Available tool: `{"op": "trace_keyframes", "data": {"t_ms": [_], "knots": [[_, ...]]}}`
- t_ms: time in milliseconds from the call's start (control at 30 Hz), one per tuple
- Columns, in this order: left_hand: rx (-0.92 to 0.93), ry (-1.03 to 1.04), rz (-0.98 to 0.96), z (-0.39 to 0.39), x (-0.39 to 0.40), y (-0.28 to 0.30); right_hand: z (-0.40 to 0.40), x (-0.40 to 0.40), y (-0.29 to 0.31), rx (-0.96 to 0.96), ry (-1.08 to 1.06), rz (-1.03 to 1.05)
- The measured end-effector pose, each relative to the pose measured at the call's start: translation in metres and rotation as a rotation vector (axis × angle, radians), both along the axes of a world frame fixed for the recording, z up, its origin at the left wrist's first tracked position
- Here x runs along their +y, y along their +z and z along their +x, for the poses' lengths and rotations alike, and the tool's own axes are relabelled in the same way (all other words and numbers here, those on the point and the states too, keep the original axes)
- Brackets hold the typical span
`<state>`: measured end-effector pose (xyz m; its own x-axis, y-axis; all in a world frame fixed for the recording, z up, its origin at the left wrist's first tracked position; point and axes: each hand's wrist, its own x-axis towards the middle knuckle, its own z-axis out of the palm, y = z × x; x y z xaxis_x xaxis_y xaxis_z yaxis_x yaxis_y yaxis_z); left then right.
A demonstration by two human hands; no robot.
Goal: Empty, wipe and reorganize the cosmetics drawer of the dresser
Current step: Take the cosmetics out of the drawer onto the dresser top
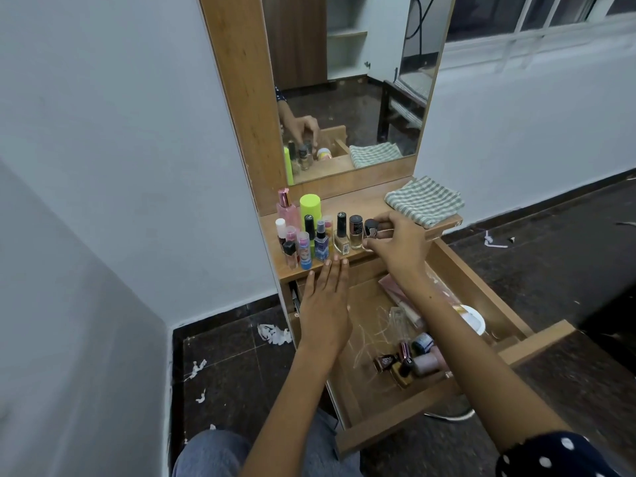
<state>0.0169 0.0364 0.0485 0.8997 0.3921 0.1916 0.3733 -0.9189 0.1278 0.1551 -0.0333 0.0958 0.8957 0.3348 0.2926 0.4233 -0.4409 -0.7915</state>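
Head view: a small dark-capped bottle (370, 232) is pinched by the right hand (395, 242) at the row's 3 o'clock end on the dresser surface (371, 204). The left hand (325, 304) is held flat, fingers together, holding nothing, at the surface's front edge. The drawer (395, 432), at 6 o'clock, is open with several bottles (409, 359) inside. The bottle is best set upright, just beside the neighbouring bottle (356, 232), without toppling the row. A checked cloth (425, 201) is left at 1 o'clock.
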Motion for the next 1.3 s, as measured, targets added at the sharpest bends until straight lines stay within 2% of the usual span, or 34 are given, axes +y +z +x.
{"op": "trace_keyframes", "data": {"t_ms": [433, 533, 633, 700, 833, 1000, 1133, 1300], "knots": [[0.014, -0.001, -0.001, 0.0, -0.001, 0.001, 0.009, 0.017, -0.013, -0.016, 0.124, 0.029], [-0.009, -0.009, -0.016, 0.001, -0.001, 0.0, 0.011, 0.005, -0.01, 0.053, 0.191, 0.034], [-0.024, -0.018, -0.008, 0.0, 0.0, -0.003, 0.013, -0.026, -0.008, -0.017, 0.208, -0.009], [-0.048, -0.021, -0.016, 0.0, 0.0, -0.004, 0.014, -0.052, -0.013, -0.063, 0.2, -0.161], [-0.044, -0.021, -0.012, 0.0, 0.002, -0.006, 0.008, -0.088, -0.034, -0.076, 0.168, -0.637], [-0.031, -0.01, -0.008, 0.001, 0.001, -0.006, 0.005, -0.095, -0.052, 0.007, 0.1, -0.861], [-0.004, -0.006, 0.007, 0.001, 0.002, -0.004, 0.007, -0.088, -0.057, 0.034, 0.047, -0.855], [0.038, -0.031, 0.0, 0.002, 0.004, 0.006, -0.002, -0.088, -0.046, 0.062, 0.06, -0.663]]}}
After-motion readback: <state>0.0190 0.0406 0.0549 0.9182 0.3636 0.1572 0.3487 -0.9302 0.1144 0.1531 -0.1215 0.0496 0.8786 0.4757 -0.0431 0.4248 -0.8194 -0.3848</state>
